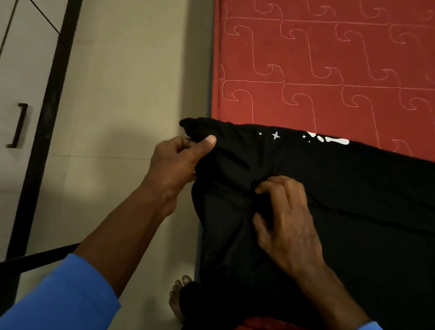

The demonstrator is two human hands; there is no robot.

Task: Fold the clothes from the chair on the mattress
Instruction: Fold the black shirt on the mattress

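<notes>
On the left, my left hand (179, 157) is pinched shut on the corner of the black garment (353, 221), right at the mattress (330, 69) edge, thumb on top. To its right, my right hand (288, 221) has its fingers curled into a bunch of cloth mid-garment. The garment lies across the near end of the mattress, wrinkled between my hands. I reckon I want to pull that corner taut and square before creasing, and smooth rightward.

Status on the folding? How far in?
Done: black garment lies spread on the red mattress. In hand: left hand pinches its bunched corner off the mattress edge; right hand grips cloth mid-garment. Left: no finished fold or folded pile visible; chair out of view.
</notes>
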